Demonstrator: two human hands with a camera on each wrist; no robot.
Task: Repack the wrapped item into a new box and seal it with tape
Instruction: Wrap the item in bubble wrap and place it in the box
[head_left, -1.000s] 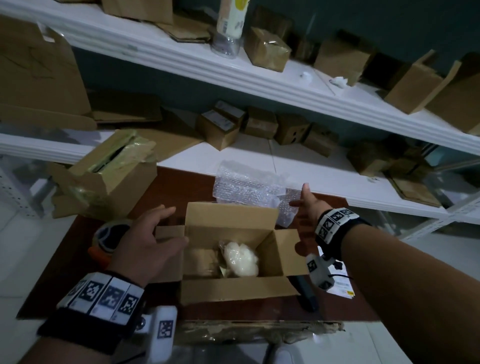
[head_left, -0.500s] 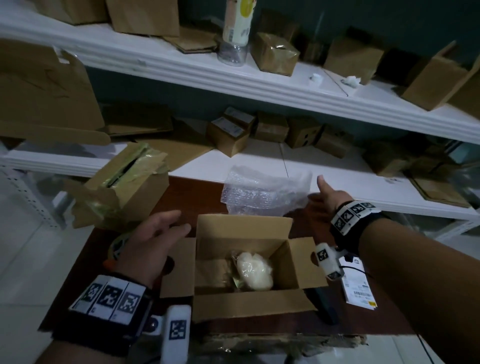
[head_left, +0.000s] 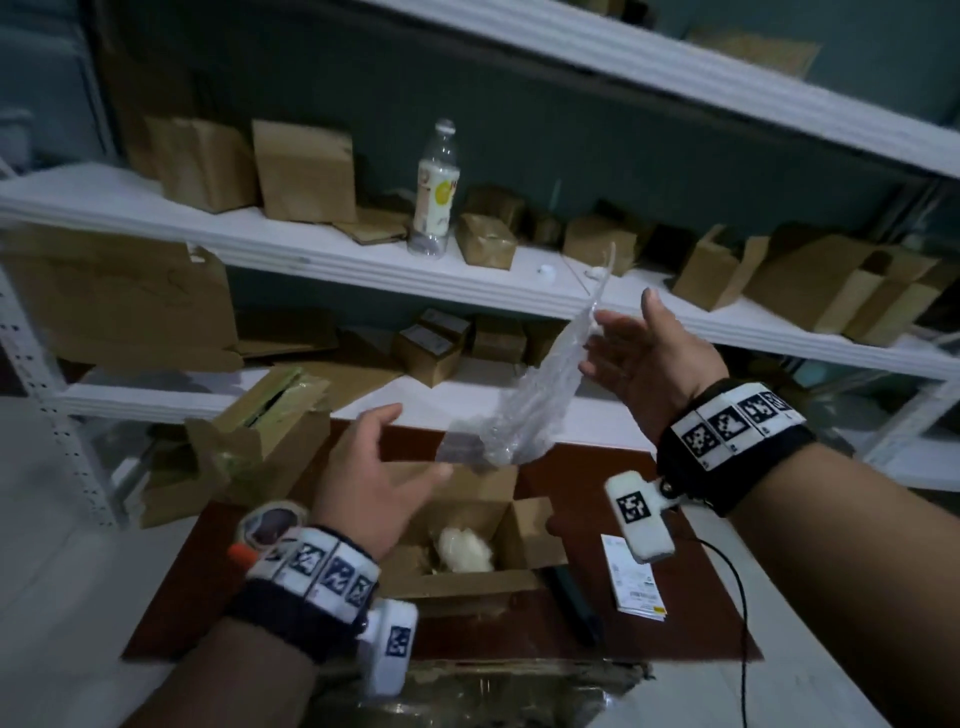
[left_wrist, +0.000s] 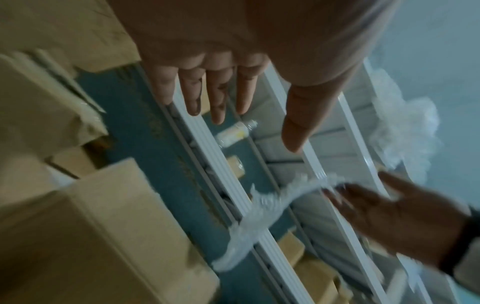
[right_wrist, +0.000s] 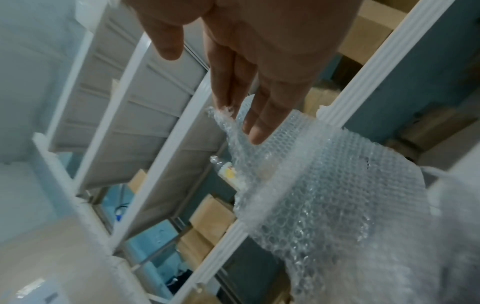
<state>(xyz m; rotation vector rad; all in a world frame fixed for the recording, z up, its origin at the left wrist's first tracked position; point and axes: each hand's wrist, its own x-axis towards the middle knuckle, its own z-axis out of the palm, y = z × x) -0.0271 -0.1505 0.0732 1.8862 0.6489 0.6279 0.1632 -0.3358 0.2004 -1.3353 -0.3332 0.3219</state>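
Note:
An open cardboard box (head_left: 511, 535) sits on the brown table (head_left: 675, 623), and the white wrapped item (head_left: 464, 550) lies inside it. A sheet of bubble wrap (head_left: 540, 395) stands on edge in the air above the box's far side, between my hands. My right hand (head_left: 618, 338) is open, its straight fingertips (right_wrist: 255, 135) touching the wrap's upper end (right_wrist: 324, 185). Lower left, my left hand (head_left: 415, 447) is spread open, close to the wrap's lower end, and holds nothing. In the left wrist view the wrap (left_wrist: 259, 207) curves away from the right hand (left_wrist: 363, 201).
A tape dispenser (head_left: 270, 522) lies left of the box, behind my left wrist. A black pen-like tool (head_left: 576, 603) and a printed label (head_left: 631, 577) lie to its right. A torn old box (head_left: 249, 436) stands at the far left. White shelves (head_left: 311, 260) carry several boxes and a bottle (head_left: 435, 197).
The bubble wrap, which lay on the table behind the box, is now up in the air. Both hands have risen above the box, and the view has tilted upward.

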